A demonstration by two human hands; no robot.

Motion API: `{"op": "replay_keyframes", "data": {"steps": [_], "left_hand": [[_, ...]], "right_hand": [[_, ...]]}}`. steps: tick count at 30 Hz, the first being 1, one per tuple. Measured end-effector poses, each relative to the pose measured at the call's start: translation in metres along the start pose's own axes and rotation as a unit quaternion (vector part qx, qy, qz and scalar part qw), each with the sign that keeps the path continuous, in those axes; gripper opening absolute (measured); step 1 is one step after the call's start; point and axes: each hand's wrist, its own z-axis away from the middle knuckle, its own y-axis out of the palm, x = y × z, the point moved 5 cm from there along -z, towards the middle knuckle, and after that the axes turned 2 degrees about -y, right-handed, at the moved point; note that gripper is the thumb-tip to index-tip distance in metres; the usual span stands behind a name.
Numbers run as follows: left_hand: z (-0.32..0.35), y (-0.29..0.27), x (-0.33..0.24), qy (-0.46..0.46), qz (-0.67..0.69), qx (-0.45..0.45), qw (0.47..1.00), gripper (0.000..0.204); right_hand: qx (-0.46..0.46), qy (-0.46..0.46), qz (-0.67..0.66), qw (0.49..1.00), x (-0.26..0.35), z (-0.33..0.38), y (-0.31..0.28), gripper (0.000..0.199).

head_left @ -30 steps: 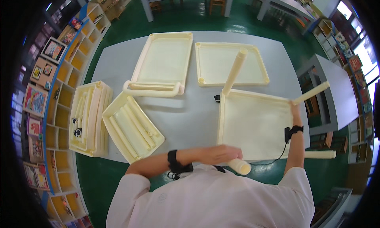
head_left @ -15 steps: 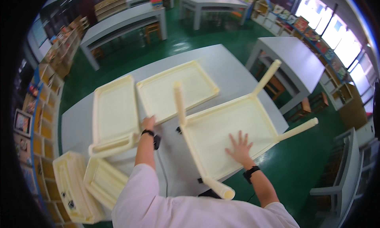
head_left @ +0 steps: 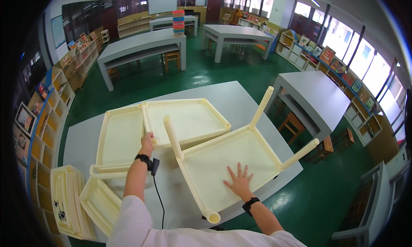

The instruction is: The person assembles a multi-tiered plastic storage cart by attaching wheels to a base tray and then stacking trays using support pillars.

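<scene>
Beneath the spread right fingers [head_left: 239, 171] one tray [head_left: 214, 174] has four legs [head_left: 172, 138]; the left fingers [head_left: 148, 137] pinch a legless tray [head_left: 189, 118].

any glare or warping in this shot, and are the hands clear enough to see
In the head view, the windows at right look washed out and the green floor has shiny patches; in the head view, fisheye distortion bows the gray table and the corners go black; also in the head view, the right hand shows distinct spread fingers, the left hand less detail.
</scene>
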Motion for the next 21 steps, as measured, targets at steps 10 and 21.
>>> {"op": "replay_keyframes", "data": {"steps": [10, 21], "left_hand": [[0.131, -0.093, -0.25, 0.205, 0.096, -0.004, 0.974, 0.011], [0.33, -0.179, -0.283, 0.181, 0.263, 0.199, 0.926, 0.032]], "right_hand": [[-0.008, -0.016, -0.05, 0.999, 0.044, -0.017, 0.003, 0.068], [0.052, -0.041, -0.091, 0.994, 0.144, -0.009, 0.036, 0.072]]}}
